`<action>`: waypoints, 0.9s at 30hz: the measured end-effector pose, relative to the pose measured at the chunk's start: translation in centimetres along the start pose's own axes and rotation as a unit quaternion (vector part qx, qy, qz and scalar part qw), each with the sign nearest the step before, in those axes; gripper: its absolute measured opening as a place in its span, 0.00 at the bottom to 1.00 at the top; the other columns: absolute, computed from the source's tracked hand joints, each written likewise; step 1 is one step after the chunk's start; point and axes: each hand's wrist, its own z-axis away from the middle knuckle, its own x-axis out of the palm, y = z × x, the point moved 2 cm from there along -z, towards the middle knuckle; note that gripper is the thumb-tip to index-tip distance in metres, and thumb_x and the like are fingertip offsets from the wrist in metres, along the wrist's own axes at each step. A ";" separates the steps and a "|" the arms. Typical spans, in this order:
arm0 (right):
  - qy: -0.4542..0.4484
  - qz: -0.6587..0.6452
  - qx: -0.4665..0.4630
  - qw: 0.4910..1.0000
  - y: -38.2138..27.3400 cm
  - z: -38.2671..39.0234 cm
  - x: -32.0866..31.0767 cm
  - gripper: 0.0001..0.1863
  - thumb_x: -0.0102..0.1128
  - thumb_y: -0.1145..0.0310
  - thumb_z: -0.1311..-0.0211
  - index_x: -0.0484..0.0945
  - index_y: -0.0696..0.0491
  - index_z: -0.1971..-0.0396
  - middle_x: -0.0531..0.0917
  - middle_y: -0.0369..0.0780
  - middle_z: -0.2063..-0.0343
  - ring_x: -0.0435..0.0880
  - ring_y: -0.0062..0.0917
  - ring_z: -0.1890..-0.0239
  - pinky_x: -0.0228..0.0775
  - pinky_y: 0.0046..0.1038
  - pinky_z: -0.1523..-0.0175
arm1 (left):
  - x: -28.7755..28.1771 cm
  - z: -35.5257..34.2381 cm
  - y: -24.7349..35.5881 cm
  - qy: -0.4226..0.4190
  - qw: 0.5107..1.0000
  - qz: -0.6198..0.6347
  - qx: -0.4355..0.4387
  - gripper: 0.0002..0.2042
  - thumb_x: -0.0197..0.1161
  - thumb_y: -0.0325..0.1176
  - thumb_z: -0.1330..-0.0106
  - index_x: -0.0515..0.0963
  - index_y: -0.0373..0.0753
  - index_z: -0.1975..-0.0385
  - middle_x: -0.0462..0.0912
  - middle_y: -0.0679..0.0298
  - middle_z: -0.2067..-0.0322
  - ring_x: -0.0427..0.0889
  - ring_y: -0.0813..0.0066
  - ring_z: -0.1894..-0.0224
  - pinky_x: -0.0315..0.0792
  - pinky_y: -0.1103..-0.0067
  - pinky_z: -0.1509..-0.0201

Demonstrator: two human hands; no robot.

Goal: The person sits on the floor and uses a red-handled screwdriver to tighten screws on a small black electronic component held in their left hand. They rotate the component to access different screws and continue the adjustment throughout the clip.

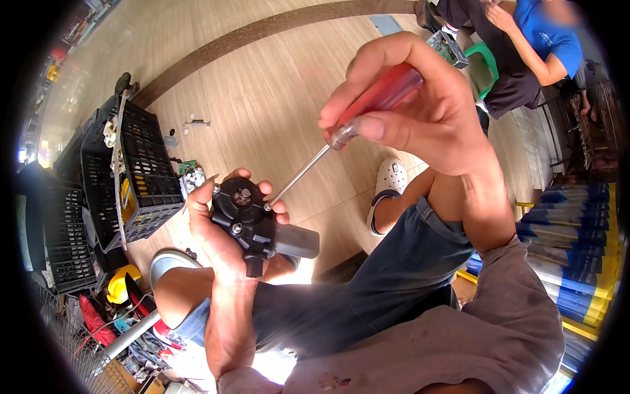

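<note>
My left hand [220, 246] grips a black round motor housing [246, 223] with bolts on its face and a grey cylindrical body [298, 240] sticking out to the right, below my knuckle line. My right hand [420, 118] is closed around the red handle [387, 92] of a screwdriver, thumb on its clear collar. The metal shaft [298, 174] slants down to the left, its tip at a small screw [268, 207] on the housing's right side.
Black plastic crates [147, 171] stand at left, with loose parts [190, 176] on the tiled floor [262, 72] beside them. A seated co-worker [545, 52] is upper right, near a green stool [482, 69]. Blue-and-yellow packages [571, 256] are stacked at right. A wire basket [72, 331] is lower left.
</note>
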 end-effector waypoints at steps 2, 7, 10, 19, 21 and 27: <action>-0.021 0.119 0.036 0.992 -0.4 0.0 -0.1 0.20 0.61 0.79 0.34 0.66 0.63 0.46 0.81 0.54 0.51 0.86 0.35 0.52 0.84 0.38 0.51 | -0.2 0.1 0.0 -0.008 1.000 -0.012 0.001 0.23 0.51 0.55 0.33 0.78 0.38 0.57 0.82 0.51 0.67 0.81 0.52 0.71 0.77 0.64 0.66; 0.010 0.081 0.032 0.996 0.3 0.0 0.4 0.19 0.61 0.79 0.34 0.66 0.63 0.47 0.82 0.55 0.53 0.87 0.37 0.53 0.84 0.38 0.51 | -0.1 0.0 -0.1 -0.009 1.000 -0.015 -0.002 0.23 0.52 0.55 0.33 0.77 0.38 0.56 0.80 0.52 0.66 0.81 0.53 0.70 0.77 0.65 0.65; 0.035 -0.002 -0.015 0.999 -0.1 -0.1 0.9 0.20 0.63 0.78 0.35 0.66 0.63 0.47 0.83 0.54 0.56 0.87 0.36 0.55 0.84 0.36 0.53 | 0.0 -0.1 -0.1 0.005 1.000 0.001 0.000 0.22 0.52 0.53 0.34 0.78 0.38 0.59 0.83 0.50 0.69 0.82 0.50 0.73 0.79 0.62 0.67; 0.017 0.111 0.014 0.994 -0.4 -0.1 0.9 0.22 0.64 0.76 0.35 0.64 0.61 0.47 0.83 0.56 0.55 0.87 0.42 0.55 0.84 0.37 0.53 | -0.3 -0.3 -0.3 0.017 0.999 0.019 -0.022 0.22 0.52 0.53 0.35 0.78 0.38 0.58 0.83 0.51 0.69 0.82 0.49 0.74 0.79 0.61 0.67; 0.061 0.042 -0.005 0.997 -0.5 -0.1 1.8 0.22 0.64 0.76 0.36 0.64 0.60 0.47 0.83 0.56 0.57 0.88 0.42 0.56 0.84 0.37 0.53 | -0.5 -0.4 -0.3 0.012 1.000 0.016 -0.012 0.23 0.52 0.53 0.36 0.78 0.39 0.58 0.83 0.52 0.69 0.83 0.49 0.73 0.78 0.61 0.67; 0.009 0.140 -0.003 0.990 -1.2 1.0 -0.6 0.24 0.67 0.75 0.38 0.65 0.60 0.48 0.83 0.54 0.55 0.88 0.38 0.58 0.83 0.35 0.54 | -0.1 -0.6 -0.5 -0.023 0.998 0.046 -0.025 0.23 0.52 0.55 0.36 0.78 0.40 0.58 0.83 0.52 0.67 0.81 0.51 0.72 0.76 0.63 0.65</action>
